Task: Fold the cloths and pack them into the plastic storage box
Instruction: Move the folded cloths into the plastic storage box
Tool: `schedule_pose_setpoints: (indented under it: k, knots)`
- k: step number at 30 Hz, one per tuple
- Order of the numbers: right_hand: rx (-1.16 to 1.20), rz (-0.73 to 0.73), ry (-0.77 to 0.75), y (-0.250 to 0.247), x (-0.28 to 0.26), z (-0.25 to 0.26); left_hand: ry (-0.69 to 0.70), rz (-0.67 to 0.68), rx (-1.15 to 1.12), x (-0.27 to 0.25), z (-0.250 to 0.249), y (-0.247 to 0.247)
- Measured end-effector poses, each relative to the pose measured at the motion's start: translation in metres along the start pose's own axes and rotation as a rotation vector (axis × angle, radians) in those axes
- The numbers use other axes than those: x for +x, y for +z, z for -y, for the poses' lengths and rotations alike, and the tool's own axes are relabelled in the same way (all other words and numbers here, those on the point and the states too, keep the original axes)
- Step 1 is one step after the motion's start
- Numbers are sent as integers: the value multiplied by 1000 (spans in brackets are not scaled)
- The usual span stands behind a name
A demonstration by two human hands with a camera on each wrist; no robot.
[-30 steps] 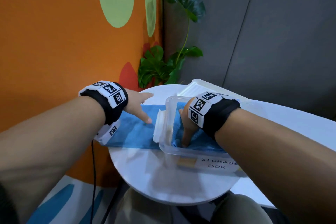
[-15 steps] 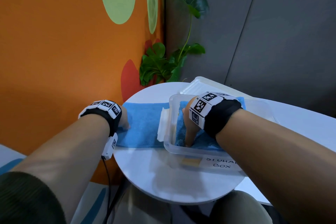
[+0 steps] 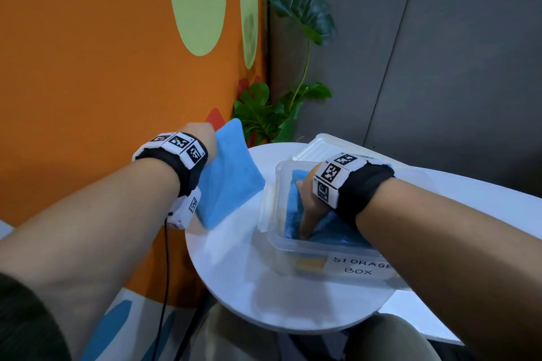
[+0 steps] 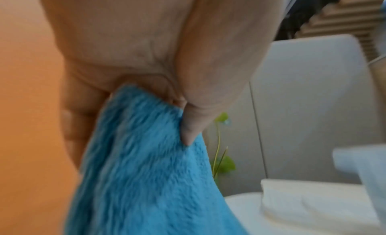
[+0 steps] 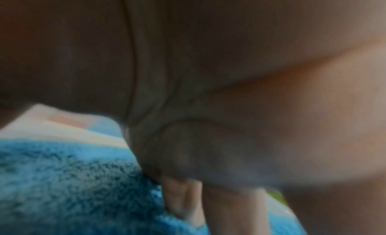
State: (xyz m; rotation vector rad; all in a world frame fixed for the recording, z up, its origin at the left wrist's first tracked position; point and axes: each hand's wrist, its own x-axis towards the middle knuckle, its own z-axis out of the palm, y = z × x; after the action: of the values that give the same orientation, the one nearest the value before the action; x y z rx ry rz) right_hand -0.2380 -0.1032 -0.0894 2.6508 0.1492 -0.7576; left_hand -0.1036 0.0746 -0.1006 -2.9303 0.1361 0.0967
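Note:
My left hand (image 3: 202,138) holds a folded blue cloth (image 3: 231,176) up off the round white table (image 3: 234,281), left of the box. The left wrist view shows this hand (image 4: 129,119) with its thumb and fingers pinching the cloth (image 4: 146,172) at its top edge. A clear plastic storage box (image 3: 325,258) labelled "STORAGE BOX" stands on the table. Inside it lies another blue cloth (image 3: 331,231). My right hand (image 3: 308,211) reaches into the box, fingers pointing down, pressing that cloth at the near left corner. In the right wrist view, straight fingers (image 5: 183,197) lie against the cloth (image 5: 62,180).
The box's white lid (image 3: 316,145) lies on the table just behind the box. A potted plant (image 3: 272,114) stands in the corner beyond the table, between the orange wall and the grey wall. A black cable hangs from my left wrist.
My left hand took the folded cloth by its left edge and raised it off the table. The right hand stayed inside the box on the other cloth.

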Motion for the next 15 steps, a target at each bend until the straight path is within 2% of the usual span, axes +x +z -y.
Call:
schedule_pose_setpoints:
  k: [3, 5, 8, 11, 13, 15]
  knots:
    - [99, 62, 45, -9, -4, -12, 93, -232, -134, -13, -2, -31]
    - [179, 27, 94, -17, -10, -21, 181, -343, -180, -21, -4, -52]
    - [346, -237, 240, -25, -12, -38, 314, -462, -237, -39, -12, -81]
    - [658, -508, 458, -28, -15, -52, 429, -563, -298, -57, -23, -106]
    - [817, -640, 515, -33, -28, -63, 485, -602, -342, -68, -31, -119]
    - [846, -722, 494, -37, -42, -77, 547, -638, -390, -78, -37, -129]
